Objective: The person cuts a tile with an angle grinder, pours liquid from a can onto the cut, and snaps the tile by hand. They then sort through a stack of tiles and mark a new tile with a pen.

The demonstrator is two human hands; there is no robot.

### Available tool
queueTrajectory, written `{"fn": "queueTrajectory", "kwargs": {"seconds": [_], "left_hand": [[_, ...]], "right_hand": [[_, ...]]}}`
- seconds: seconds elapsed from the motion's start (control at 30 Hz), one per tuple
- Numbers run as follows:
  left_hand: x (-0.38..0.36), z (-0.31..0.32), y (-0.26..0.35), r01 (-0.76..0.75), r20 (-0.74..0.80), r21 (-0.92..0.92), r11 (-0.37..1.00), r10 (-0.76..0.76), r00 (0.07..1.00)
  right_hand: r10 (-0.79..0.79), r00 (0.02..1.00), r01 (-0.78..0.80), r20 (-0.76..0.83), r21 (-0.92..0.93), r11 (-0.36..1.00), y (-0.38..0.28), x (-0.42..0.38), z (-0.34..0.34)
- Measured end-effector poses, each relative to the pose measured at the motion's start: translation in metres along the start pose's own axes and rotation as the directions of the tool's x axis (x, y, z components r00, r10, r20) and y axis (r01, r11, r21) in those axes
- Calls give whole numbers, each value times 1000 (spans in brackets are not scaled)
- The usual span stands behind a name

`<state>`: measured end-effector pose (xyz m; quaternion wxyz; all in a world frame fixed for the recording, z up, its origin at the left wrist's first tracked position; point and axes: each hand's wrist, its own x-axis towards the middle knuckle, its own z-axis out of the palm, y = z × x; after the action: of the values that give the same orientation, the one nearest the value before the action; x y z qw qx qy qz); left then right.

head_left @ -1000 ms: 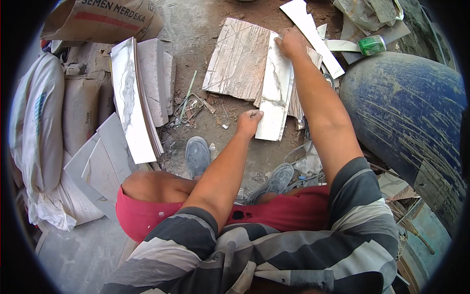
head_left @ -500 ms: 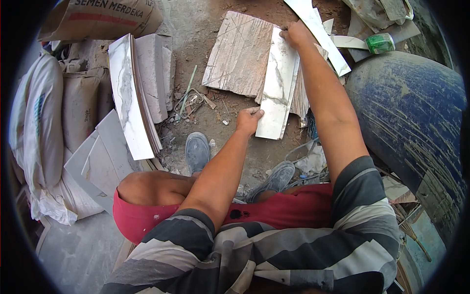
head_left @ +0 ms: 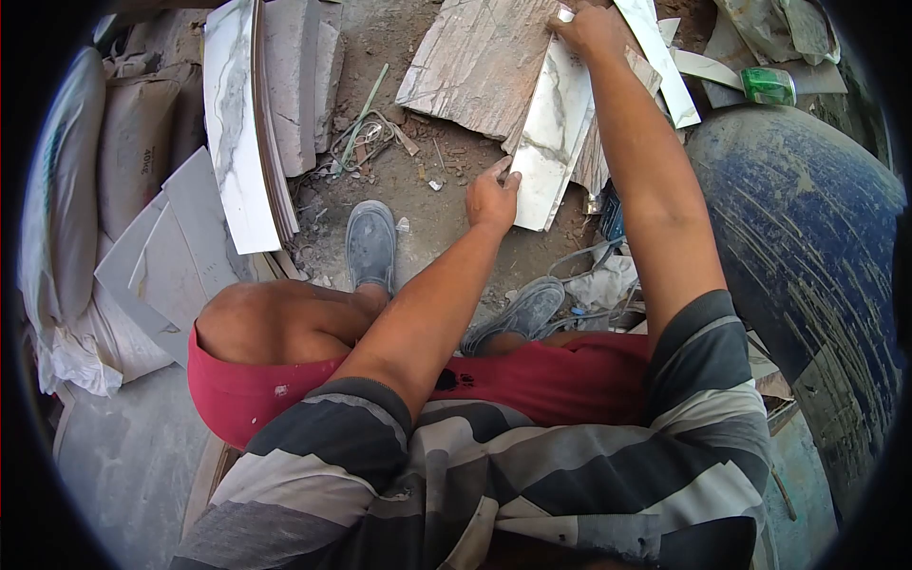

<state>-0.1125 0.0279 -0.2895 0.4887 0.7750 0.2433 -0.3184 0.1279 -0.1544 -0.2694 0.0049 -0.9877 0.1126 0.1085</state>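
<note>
A long white tile strip with grey veins (head_left: 554, 123) lies slanted over rough stone slabs in front of me, with at least one more strip edge beneath it. My left hand (head_left: 492, 198) is at the strip's near left corner, its thumb and fingers closed on the edge. At the far end, my right hand (head_left: 591, 33) grips the same strip near its top corner. To the left of the strip sits a rough pinkish slab (head_left: 470, 66).
Stacked white tile strips (head_left: 233, 123) and grey blocks stand at the left, beside sacks (head_left: 133, 152). A dusty blue drum (head_left: 793, 218) bulks at the right, below a green can (head_left: 768, 85). Tangled string (head_left: 372, 138) lies on the dirt between my shoes (head_left: 370, 247) and the slabs.
The view has shifted, so the ground items sit higher in it. My left hand's fingers have moved round the strip's near left corner. Both hands remain at the strip.
</note>
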Motion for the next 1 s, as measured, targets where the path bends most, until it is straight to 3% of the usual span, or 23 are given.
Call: {"fn": "queueTrajectory", "kwargs": {"seconds": [0.1, 0.2, 0.53, 0.6, 0.8, 0.93, 1.0], "left_hand": [[-9, 9, -10, -25, -115, 55, 998, 32, 993], [-11, 8, -12, 20, -141, -29, 999, -23, 990], [-15, 5, -11, 103, -83, -89, 991, -111, 990], [-16, 8, -13, 28, -150, -94, 995, -42, 988], [-12, 10, -17, 30, -138, -112, 993, -46, 989], [-11, 10, -19, 51, -125, -87, 995, -62, 990], [-8, 14, -26, -36, -159, -92, 995, 21, 987]], "right_hand": [[6, 1000, -6, -3, -96, 995, -12, -2, -5], [42, 998, -41, 36, -33, 999, -15, 1, -5], [106, 991, -109, 84, 28, 994, -23, -3, -17], [128, 984, -137, 123, 64, 989, -25, -4, -21], [92, 996, -92, 12, 34, 995, -21, -4, -12], [133, 991, -135, 29, 60, 989, -24, -5, -12], [120, 992, -121, 26, 43, 992, -24, -4, -12]]}}
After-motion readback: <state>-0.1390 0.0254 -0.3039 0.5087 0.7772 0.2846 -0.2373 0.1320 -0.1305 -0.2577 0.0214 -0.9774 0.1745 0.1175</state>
